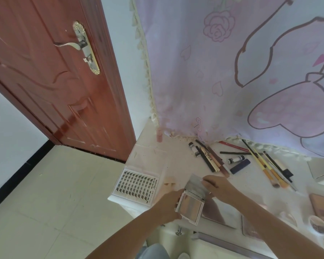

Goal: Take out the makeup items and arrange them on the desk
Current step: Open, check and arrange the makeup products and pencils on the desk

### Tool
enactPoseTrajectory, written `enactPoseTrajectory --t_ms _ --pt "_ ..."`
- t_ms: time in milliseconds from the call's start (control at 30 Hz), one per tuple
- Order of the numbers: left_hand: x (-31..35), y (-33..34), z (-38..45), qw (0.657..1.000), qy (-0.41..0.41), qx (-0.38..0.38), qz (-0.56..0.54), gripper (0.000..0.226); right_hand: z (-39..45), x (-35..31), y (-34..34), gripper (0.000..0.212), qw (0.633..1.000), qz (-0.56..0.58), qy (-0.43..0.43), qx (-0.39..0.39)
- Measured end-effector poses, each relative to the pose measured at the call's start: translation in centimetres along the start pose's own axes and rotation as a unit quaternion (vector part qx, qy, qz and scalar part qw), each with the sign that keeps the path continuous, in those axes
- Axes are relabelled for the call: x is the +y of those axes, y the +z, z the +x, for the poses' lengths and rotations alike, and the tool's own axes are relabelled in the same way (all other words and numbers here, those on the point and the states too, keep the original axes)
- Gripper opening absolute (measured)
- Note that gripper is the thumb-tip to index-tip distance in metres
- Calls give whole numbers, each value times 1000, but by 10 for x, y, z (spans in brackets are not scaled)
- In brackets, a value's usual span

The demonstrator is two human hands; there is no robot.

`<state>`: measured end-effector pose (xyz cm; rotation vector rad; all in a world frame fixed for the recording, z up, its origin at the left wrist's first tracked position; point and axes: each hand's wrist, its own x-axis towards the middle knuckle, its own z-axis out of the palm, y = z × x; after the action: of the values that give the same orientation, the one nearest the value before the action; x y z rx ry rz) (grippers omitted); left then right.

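White desk [178,146] below the pink curtain [232,71], lash tray [137,186] at its left end, pencils and brushes [266,165] fanned behind; above the front edge, the open compact [192,200] is gripped at its base by the left hand [168,206], right hand [219,187] pinching the lid.

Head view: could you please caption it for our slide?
Both hands hold an open compact above the desk.
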<state>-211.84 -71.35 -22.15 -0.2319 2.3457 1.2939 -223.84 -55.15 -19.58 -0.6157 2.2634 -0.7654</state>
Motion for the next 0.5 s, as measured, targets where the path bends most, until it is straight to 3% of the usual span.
enactPoseTrajectory --t_ms 200,500 --pt "-1 21 7 979 -37 2 200 67 13 -2 4 24 999 -11 35 -19" --pt "3 31 10 960 -63 37 269 58 30 -10 8 20 995 55 67 -52"
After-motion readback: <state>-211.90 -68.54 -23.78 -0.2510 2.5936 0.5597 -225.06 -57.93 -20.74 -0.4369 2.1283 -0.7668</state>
